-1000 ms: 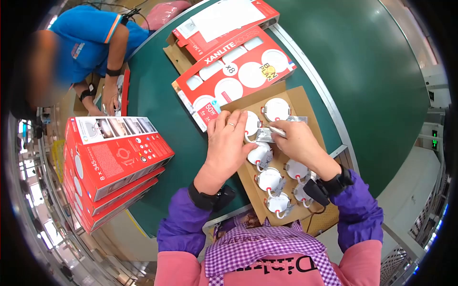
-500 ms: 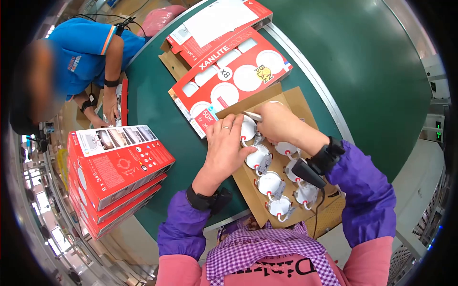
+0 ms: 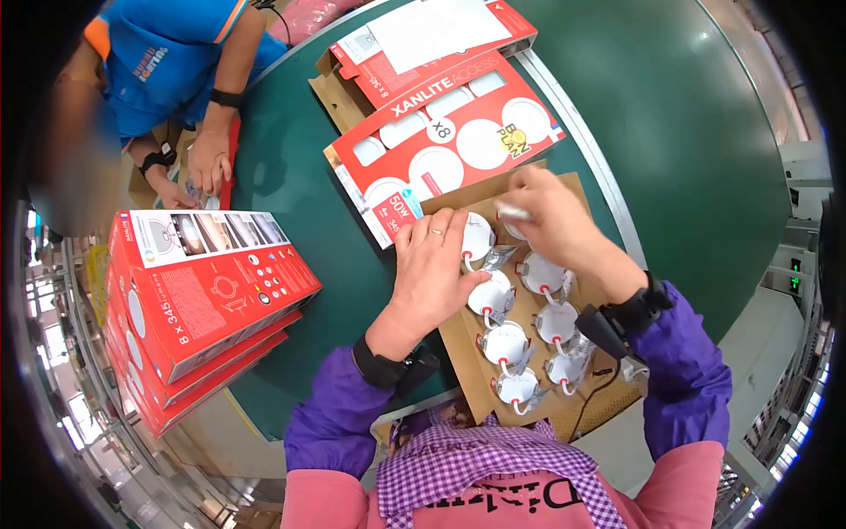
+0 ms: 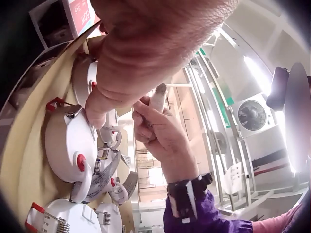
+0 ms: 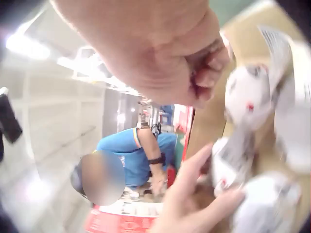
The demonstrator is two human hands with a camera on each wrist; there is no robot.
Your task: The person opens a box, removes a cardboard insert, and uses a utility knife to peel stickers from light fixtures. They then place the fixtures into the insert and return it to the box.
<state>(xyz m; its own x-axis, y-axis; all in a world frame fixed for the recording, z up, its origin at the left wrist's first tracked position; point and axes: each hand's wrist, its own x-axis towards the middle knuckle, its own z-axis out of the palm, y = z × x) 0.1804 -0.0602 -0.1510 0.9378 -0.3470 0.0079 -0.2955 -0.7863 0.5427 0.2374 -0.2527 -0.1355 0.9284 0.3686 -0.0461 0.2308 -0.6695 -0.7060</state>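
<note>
A stack of red boxes [image 3: 203,291] sits far left on the green table [image 3: 291,176]. The left hand [image 3: 434,273] lies flat with straight fingers on the brown tray [image 3: 456,339], touching a round white lamp [image 3: 490,294]. The right hand [image 3: 551,216] is over the tray's far end, its curled fingers pinching a small white piece [image 3: 514,212].

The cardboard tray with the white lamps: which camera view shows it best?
The head view. It shows nearly the whole cardboard tray, with two rows of white lamps in it. The left wrist view shows only one side with some lamps, close up; the right wrist view shows it blurred.
</note>
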